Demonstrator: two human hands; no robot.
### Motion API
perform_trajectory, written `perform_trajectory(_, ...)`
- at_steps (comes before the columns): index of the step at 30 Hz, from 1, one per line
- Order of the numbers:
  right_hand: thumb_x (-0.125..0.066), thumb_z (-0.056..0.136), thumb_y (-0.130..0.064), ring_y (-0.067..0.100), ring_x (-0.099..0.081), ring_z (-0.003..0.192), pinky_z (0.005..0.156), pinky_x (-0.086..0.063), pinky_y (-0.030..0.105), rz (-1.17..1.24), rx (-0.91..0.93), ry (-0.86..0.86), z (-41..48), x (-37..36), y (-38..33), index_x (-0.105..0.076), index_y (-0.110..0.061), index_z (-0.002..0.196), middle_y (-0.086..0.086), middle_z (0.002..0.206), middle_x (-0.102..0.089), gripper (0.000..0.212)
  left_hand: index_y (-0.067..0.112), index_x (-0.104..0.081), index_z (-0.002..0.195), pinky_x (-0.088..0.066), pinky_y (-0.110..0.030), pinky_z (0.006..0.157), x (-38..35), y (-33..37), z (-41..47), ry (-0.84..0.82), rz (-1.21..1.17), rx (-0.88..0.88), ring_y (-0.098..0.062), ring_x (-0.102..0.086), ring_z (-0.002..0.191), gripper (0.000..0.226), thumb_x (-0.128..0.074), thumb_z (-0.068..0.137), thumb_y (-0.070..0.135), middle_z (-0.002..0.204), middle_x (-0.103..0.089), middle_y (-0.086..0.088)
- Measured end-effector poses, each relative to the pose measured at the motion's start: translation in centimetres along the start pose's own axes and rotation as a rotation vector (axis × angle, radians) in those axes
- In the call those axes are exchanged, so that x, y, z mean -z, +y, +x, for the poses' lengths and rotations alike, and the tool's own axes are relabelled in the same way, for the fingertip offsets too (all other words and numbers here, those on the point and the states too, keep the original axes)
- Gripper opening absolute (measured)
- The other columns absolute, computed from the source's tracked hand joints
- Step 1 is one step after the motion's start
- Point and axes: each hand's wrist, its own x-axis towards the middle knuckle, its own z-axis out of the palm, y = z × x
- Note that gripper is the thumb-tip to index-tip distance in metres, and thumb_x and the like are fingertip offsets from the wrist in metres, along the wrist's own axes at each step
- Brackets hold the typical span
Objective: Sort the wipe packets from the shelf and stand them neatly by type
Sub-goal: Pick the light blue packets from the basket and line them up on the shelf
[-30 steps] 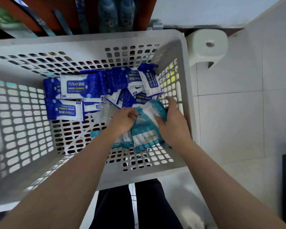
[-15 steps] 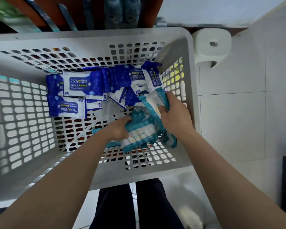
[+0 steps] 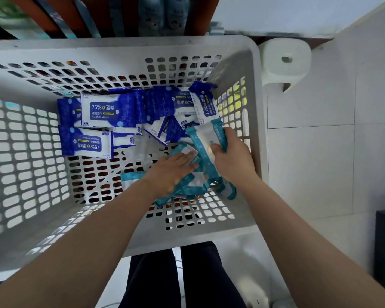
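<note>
A teal-and-white packet [image 3: 203, 138] — soft, crinkled — held in the right grip [image 3: 233, 160].

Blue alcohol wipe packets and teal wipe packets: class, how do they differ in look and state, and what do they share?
The blue alcohol wipe packets are dark blue with "75%" print; the teal wipe packets are teal and white. The blue ones lie untouched at the far side; the right hand grips one teal packet, the left hand presses others. Both sit in the white basket.

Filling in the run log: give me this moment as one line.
stage: sorting in white basket | left hand: flat on teal pile | right hand: grips teal packet | blue alcohol-wipe packets: by far wall
</note>
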Motion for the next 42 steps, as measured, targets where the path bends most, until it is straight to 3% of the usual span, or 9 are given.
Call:
perform_trajectory(8, -0.052, 0.095, -0.019, 0.023, -0.060, 0.094, 0.080, -0.054, 0.043, 0.014, -0.028, -0.005, 0.4, -0.5, 0.3, -0.050, -0.020, 0.112, -0.002, 0.105, -0.063, 0.017, 0.022, -0.028, 0.143, -0.031, -0.044, 0.108, 0.9, -2.7, 0.7, 0.053, 0.098, 0.292, -0.031, -0.027, 0.136, 0.088, -0.067, 0.074, 0.061, 0.153, -0.014, -0.012)
perform_trajectory(12, -0.052, 0.095, -0.020, 0.023, -0.060, 0.093, 0.080, -0.054, 0.047, 0.031, -0.034, -0.006, 0.4, -0.8, 0.4, -0.050, -0.021, 0.110, -0.002, 0.105, -0.064, 0.015, 0.039, -0.012, 0.150, -0.020, -0.050, 0.116, -0.5, -2.6, 0.3, 0.058, 0.121, 0.004, -0.032, -0.002, 0.146, 0.079, -0.062, 0.089, 0.035, 0.160, 0.010, -0.005)
perform_trajectory(14, -0.052, 0.096, -0.020, 0.021, -0.061, 0.095, 0.081, -0.054, 0.047, 0.049, -0.043, -0.012, 0.5, -1.0, 0.4, -0.049, -0.025, 0.108, -0.005, 0.104, -0.062, 0.013, 0.040, -0.022, 0.148, -0.035, -0.049, 0.109, -0.4, -2.3, 0.5, 0.019, 0.075, -0.024, -0.033, -0.012, 0.143, 0.070, -0.060, 0.091, 0.026, 0.160, 0.004, -0.003)
perform_trajectory(17, -0.052, 0.096, -0.022, 0.021, -0.061, 0.096, 0.080, -0.055, 0.048, 0.049, -0.050, -0.016, 0.5, -1.2, 0.2, -0.048, -0.028, 0.109, -0.008, 0.103, -0.061, 0.015, 0.031, -0.044, 0.136, -0.050, -0.042, 0.088, 0.3, -2.6, 0.7, 0.025, -0.019, 0.160, -0.028, -0.038, 0.125, 0.058, -0.069, 0.084, 0.035, 0.147, -0.020, -0.006)
perform_trajectory(22, -0.052, 0.097, -0.020, 0.018, -0.058, 0.091, 0.078, -0.053, 0.040, 0.042, -0.026, -0.019, 0.4, -1.3, -0.2, -0.048, -0.024, 0.112, -0.006, 0.101, -0.058, 0.016, 0.021, -0.058, 0.123, -0.041, -0.038, 0.097, -0.7, -4.0, -0.7, -0.058, 0.121, 0.275, -0.023, -0.046, 0.118, 0.034, -0.050, 0.095, 0.038, 0.127, -0.051, -0.004)
perform_trajectory(26, -0.051, 0.097, -0.021, 0.020, -0.059, 0.091, 0.074, -0.049, 0.036, 0.023, -0.024, -0.035, 0.5, -1.6, -0.2, -0.049, -0.020, 0.115, -0.003, 0.104, -0.061, 0.019, 0.015, -0.047, 0.129, -0.046, -0.040, 0.099, -3.3, -5.6, -3.1, -0.085, -0.327, 0.411, -0.025, -0.051, 0.116, 0.050, -0.062, 0.083, 0.005, 0.126, -0.054, -0.008)
perform_trajectory(29, -0.052, 0.096, -0.021, 0.023, -0.060, 0.093, 0.080, -0.052, 0.043, 0.027, -0.031, -0.048, 0.5, -2.0, -0.2, -0.050, -0.019, 0.117, 0.000, 0.108, -0.063, 0.021, 0.012, -0.042, 0.133, -0.044, -0.038, 0.098, -4.7, -6.2, -4.3, -0.140, -0.194, 0.496, -0.025, -0.049, 0.117, 0.061, -0.071, 0.079, 0.014, 0.128, -0.053, -0.008)
perform_trajectory(32, -0.052, 0.096, -0.021, 0.023, -0.059, 0.094, 0.080, -0.051, 0.041, -0.012, -0.030, -0.060, 0.4, -2.2, 0.0, -0.049, -0.019, 0.119, 0.000, 0.110, -0.063, 0.024, 0.020, -0.057, 0.123, -0.046, -0.038, 0.091, -5.0, -6.8, -5.1, -0.138, -0.063, 0.601, -0.022, -0.054, 0.107, 0.037, -0.062, 0.087, 0.023, 0.113, -0.059, -0.004)
perform_trajectory(42, -0.052, 0.096, -0.019, 0.024, -0.059, 0.090, 0.075, -0.049, 0.037, -0.016, -0.005, -0.108, 0.1, -3.5, -0.2, -0.050, -0.016, 0.115, 0.003, 0.103, -0.063, 0.020, 0.004, -0.052, 0.127, -0.043, -0.042, 0.091, -3.7, -6.5, -5.8, 0.203, -1.411, 0.874, -0.033, -0.056, 0.114, 0.036, -0.057, 0.094, 0.017, 0.125, -0.060, -0.016)
